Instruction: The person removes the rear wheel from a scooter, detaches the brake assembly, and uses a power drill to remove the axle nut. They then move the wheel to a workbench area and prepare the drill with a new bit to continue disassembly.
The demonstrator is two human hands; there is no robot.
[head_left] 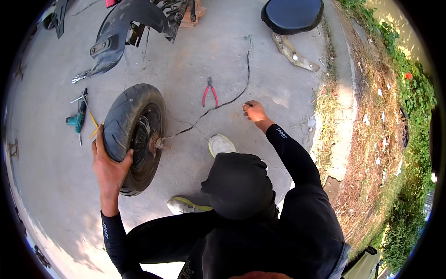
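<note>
My left hand [111, 162] grips the side of an upright black scooter wheel [121, 121], thumb and fingers wrapped on the tyre. A black cable [232, 101] runs from the wheel's hub [158, 144] rightward and up to bare wire ends. My right hand [253, 110] is closed just right of the cable, with a small dark item at the fingertips that I cannot make out. Red-handled cutting pliers [209, 92] lie just above the cable, between my hands.
Left of the wheel lie a teal drill [76, 121] and screwdrivers [93, 116]. A black fender [109, 53] and other parts lie upper left. A seat [292, 14] and metal bracket [297, 56] are upper right. A concrete edge [344, 139], dry grass and plants line the right.
</note>
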